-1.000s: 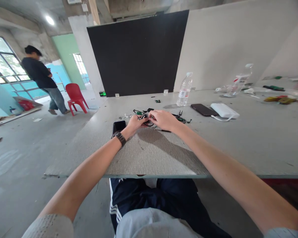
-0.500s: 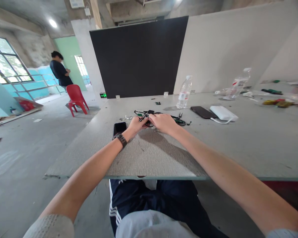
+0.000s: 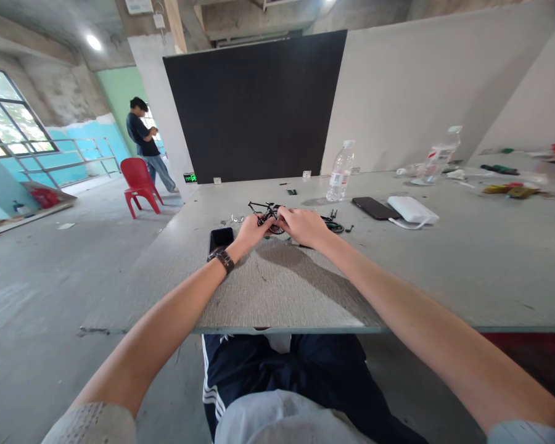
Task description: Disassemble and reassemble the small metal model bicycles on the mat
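A small black model bicycle (image 3: pixel 261 207) is held just above the table between my two hands, its frame pointing left and a spoked wheel at the right. My left hand (image 3: pixel 251 231) is closed on its lower left part, thumb toward the wheel. From the right, my right hand (image 3: pixel 304 226) pinches at the wheel side; its fingertips hide part of the model. Just beyond my right hand lies a loose black wheel (image 3: pixel 335 227) with small dark parts beside it. Tiny silvery pieces (image 3: pixel 236 218) lie to the left of the model.
A black phone (image 3: pixel 221 237) lies by my left wrist. Further right are a water bottle (image 3: pixel 340 172), a dark phone (image 3: pixel 374 208), a white power bank (image 3: pixel 412 210) and another bottle (image 3: pixel 440 157). A red chair (image 3: pixel 139 185) and a standing person (image 3: pixel 142 135) are at the left.
The model bicycle's frame has tilted a little, and my fingers have shifted slightly on it. In the background the person has moved right, behind the red chair.
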Tool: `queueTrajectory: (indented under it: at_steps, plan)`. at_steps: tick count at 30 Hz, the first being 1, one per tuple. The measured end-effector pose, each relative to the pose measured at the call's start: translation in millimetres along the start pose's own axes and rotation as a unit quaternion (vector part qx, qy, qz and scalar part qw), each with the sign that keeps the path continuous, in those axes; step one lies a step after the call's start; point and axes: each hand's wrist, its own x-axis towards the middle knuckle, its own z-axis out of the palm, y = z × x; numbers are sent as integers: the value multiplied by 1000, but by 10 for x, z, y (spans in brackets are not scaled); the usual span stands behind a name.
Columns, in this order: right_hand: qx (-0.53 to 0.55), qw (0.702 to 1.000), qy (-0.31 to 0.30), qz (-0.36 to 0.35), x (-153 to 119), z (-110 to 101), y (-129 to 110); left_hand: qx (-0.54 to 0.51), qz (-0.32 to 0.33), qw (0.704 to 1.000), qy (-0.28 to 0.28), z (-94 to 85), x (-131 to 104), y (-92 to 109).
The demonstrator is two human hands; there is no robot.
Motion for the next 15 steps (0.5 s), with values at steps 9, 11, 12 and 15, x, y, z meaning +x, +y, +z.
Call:
queueTrajectory:
  at_steps: [9,11,12,15]
  plan:
    - [38,998,-14,-55,-5,18,54,32,10,999,4,-5,-34,40]
    - [36,998,-14,-53,-3,15,57,50,15,999,-4,-5,-40,53]
    - [34,998,-15,-52,-3,13,62,55,16,998,-4,-6,-40,54]
    - [29,998,-17,-56,-2,9,76,48,19,999,9,-6,-31,47]
